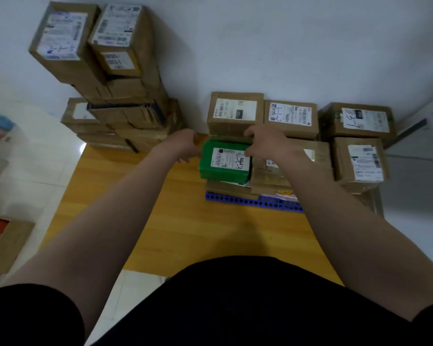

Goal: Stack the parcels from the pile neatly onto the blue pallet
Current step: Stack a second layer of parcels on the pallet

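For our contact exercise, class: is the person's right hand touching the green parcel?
Touching. The head view shows the right hand gripping the green parcel, thumb on its label.

left hand: arm stretched forward, fingers curled down | right hand: arm stretched forward, fingers curled
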